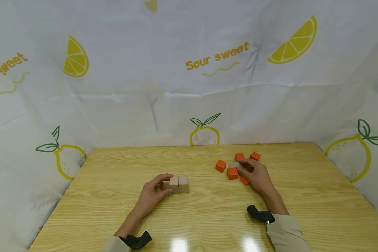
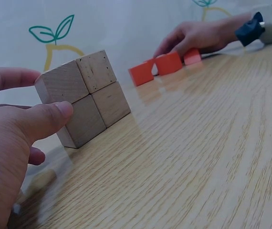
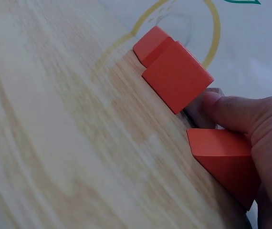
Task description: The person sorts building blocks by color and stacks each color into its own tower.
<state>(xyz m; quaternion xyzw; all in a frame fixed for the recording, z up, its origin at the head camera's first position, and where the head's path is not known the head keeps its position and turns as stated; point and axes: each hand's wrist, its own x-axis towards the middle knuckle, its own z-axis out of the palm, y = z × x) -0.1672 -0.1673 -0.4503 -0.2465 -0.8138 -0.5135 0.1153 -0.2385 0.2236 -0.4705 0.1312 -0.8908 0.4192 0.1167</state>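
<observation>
Plain wooden blocks (image 2: pixel 86 98) stand in a two-by-two upright stack, left of the table's middle. My left hand (image 1: pixel 149 197) pinches the stack's upper left block (image 2: pixel 64 82), thumb on the near face and index finger at the far top edge. Over on the right, my right hand (image 1: pixel 259 176) grips a single plain wooden block (image 1: pixel 233 165) between thumb and fingers; the hand partly covers it. Around that block lie several orange cubes, among them a front one (image 1: pixel 232 173), a left one (image 1: pixel 221 166) and one by the wrist side (image 3: pixel 222 143).
The wood-grain table (image 1: pixel 201 213) runs back to a white cloth (image 1: pixel 138 119) printed with lemons, which also hangs at both sides. Each wrist wears a black strap-like device, a left one (image 1: pixel 137 240) and a right one (image 1: pixel 259 214). Light glares off the table's near edge.
</observation>
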